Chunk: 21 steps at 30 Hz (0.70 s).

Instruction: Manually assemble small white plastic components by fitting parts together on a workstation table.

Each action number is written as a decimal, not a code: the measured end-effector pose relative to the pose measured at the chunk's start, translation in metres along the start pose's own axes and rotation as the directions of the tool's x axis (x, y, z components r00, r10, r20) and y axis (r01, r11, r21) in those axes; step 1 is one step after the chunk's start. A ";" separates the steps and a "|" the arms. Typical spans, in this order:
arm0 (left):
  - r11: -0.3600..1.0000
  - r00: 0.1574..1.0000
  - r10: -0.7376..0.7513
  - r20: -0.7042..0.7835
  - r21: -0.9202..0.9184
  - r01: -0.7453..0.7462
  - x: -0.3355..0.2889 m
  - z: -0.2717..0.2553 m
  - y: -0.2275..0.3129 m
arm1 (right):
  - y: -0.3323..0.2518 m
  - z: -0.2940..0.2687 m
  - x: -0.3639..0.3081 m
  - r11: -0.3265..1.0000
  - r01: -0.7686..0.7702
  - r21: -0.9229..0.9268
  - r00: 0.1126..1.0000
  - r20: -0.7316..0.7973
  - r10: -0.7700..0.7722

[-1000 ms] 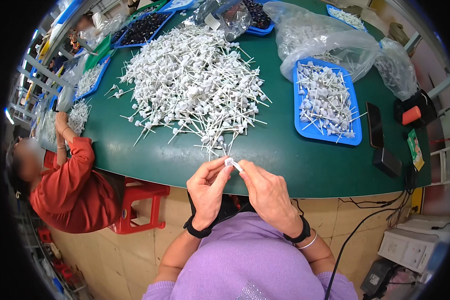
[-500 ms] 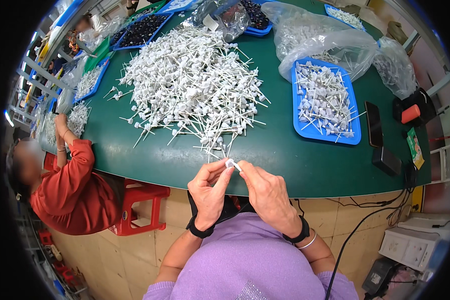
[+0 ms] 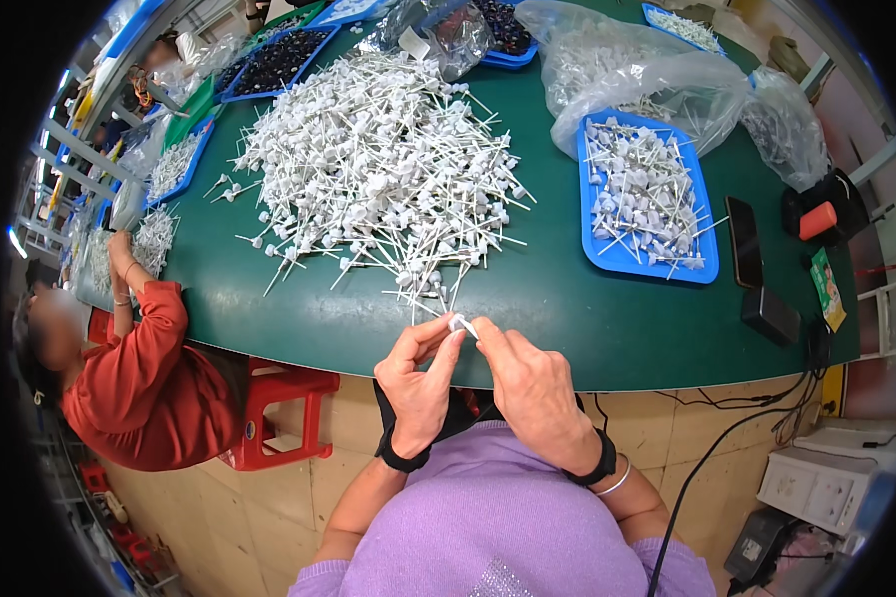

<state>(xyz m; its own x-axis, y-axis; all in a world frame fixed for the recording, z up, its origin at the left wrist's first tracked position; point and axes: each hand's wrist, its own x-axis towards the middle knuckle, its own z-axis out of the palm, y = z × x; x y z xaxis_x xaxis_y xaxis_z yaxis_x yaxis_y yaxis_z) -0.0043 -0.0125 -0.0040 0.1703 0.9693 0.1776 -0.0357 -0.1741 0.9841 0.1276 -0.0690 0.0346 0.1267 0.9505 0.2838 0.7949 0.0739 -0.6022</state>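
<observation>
Our left hand point(image 3: 415, 386) and right hand point(image 3: 536, 386) pinch a white piece point(image 3: 457, 321), mid-frame. We see a pile point(image 3: 378, 169), top middle.

Heaped white thin-stemmed pieces point(image 3: 378, 179): beyond the grip point(image 3: 459, 322), leftward.
Blue rectangular plastic tray point(image 3: 607, 257): beyond the grip, rightward, holding similar pieces.
Red plastic stool point(image 3: 281, 383): left of and behind the grip.

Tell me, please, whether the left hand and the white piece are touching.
Touching. The head view shows the left hand pinching the white piece at the fingertips, with no gap visible.
</observation>
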 end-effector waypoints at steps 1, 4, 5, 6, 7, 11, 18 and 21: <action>0.998 1.000 -0.026 -0.004 -0.060 0.026 0.000 0.000 0.000 | 0.002 0.000 0.000 1.000 0.016 -0.005 1.000 0.000 -0.016; 0.991 0.998 -0.068 0.018 -0.116 0.070 -0.001 -0.001 0.001 | 0.005 0.001 0.000 0.999 0.038 0.030 0.999 0.004 -0.038; 0.990 0.997 -0.076 0.022 -0.121 0.078 0.000 -0.002 0.002 | 0.006 0.001 0.001 0.998 0.041 0.048 0.999 0.004 -0.041; 0.988 0.996 -0.084 0.025 -0.126 0.087 0.000 -0.002 0.002 | 0.006 0.000 0.001 0.996 0.041 0.079 0.999 0.003 -0.041; 0.987 0.995 -0.093 0.029 -0.131 0.096 0.000 -0.003 0.002 | 0.007 -0.002 0.002 0.993 0.040 0.110 0.999 0.001 -0.041; 0.975 0.990 -0.128 0.061 -0.174 0.136 0.001 -0.004 0.001 | 0.009 -0.003 0.004 0.965 0.036 0.261 0.999 -0.009 -0.034; 0.965 0.984 -0.159 0.084 -0.199 0.173 0.003 -0.005 0.000 | 0.009 -0.007 0.006 0.944 -0.026 0.329 0.999 0.044 0.012; 0.960 0.980 -0.171 0.098 -0.208 0.189 0.004 -0.006 -0.002 | 0.010 -0.007 0.007 0.935 -0.038 0.352 0.998 0.054 0.020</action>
<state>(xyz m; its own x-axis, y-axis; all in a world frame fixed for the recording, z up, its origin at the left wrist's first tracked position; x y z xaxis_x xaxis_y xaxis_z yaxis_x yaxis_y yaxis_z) -0.0097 -0.0076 -0.0054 0.2691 0.9631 0.0060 -0.2071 0.0518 0.9769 0.1407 -0.0636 0.0356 0.1104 0.9666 0.2311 0.5301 0.1394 -0.8364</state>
